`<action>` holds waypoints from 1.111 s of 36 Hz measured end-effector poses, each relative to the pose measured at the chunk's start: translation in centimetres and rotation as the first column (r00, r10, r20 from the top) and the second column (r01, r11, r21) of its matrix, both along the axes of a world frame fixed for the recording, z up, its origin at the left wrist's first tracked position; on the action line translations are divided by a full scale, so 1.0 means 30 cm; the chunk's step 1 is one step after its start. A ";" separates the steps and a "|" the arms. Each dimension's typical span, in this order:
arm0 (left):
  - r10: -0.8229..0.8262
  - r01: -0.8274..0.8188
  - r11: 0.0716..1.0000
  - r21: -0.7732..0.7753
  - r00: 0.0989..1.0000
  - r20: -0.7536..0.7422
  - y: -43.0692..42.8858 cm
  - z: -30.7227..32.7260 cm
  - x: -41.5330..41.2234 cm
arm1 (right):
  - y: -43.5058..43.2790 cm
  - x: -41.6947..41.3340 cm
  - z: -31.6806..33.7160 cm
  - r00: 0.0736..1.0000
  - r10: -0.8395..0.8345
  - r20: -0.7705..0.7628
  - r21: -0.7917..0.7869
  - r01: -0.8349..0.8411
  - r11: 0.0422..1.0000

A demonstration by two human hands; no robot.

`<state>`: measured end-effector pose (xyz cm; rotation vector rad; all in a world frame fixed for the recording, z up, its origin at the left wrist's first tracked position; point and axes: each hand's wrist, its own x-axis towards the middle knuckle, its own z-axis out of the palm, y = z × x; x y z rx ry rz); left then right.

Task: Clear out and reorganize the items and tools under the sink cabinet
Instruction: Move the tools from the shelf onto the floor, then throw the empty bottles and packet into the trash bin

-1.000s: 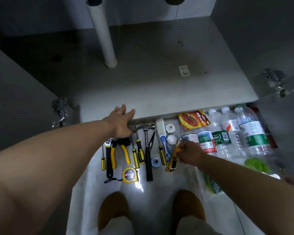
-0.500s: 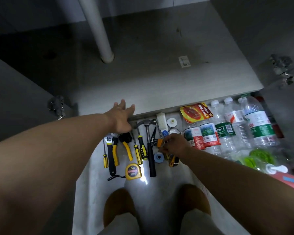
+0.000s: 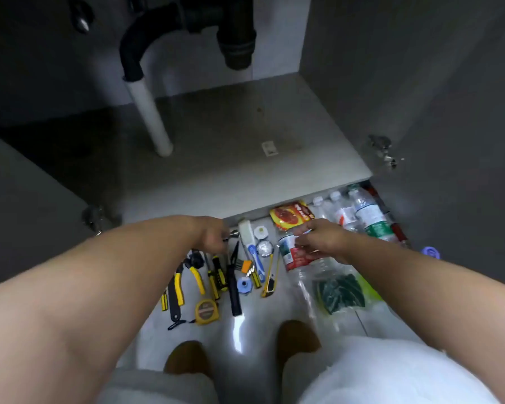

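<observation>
The cabinet floor (image 3: 245, 170) under the sink lies bare. On the tiles in front, tools lie in a row: yellow-black pliers (image 3: 197, 277), screwdrivers (image 3: 216, 277), a black-handled hammer (image 3: 234, 290), a tape measure (image 3: 206, 312) and a yellow utility knife (image 3: 270, 282). My left hand (image 3: 213, 237) curls round the hammer's head end. My right hand (image 3: 322, 242) grips the top of a water bottle with a red and green label (image 3: 292, 255).
A white drain pipe (image 3: 152, 121) and a black trap (image 3: 134, 53) stand at the cabinet's back left. More water bottles (image 3: 368, 214), a red food packet (image 3: 289, 217) and bagged green scouring pads (image 3: 338, 293) lie to the right. Door hinges (image 3: 382, 150) flank the opening. My feet (image 3: 187, 357) are below.
My left hand dropped from the cabinet's front edge onto the hammer head. My right hand left the small tools and moved right onto the bottle. The view tilted up to the trap.
</observation>
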<state>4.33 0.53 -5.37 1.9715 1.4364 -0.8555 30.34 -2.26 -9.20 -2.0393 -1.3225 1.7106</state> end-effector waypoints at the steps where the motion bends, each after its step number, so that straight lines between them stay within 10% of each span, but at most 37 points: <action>1: -0.018 0.017 0.999 0.034 1.000 0.022 -0.001 0.030 0.034 | -0.011 0.035 0.029 1.000 -0.024 -0.012 0.009 0.024 1.000; 13: -0.011 -0.027 0.987 0.157 0.971 0.237 -0.069 0.165 0.349 | -0.095 0.335 0.181 0.996 -0.085 0.015 0.124 0.082 0.989; 25: 0.221 -0.225 0.974 -0.016 0.939 0.263 -0.034 -0.172 0.442 | -0.048 0.281 -0.070 0.955 0.087 0.284 0.093 -0.118 0.989; 34: 0.759 -0.742 0.645 -0.184 0.593 0.270 0.011 -0.463 0.548 | 0.109 0.370 -0.226 0.587 -0.007 0.810 0.196 -0.258 0.946; 40: 0.871 -0.832 0.474 -0.288 0.395 0.294 -0.006 -0.556 0.591 | 0.177 0.437 -0.299 0.568 -0.027 0.822 0.066 -0.048 0.997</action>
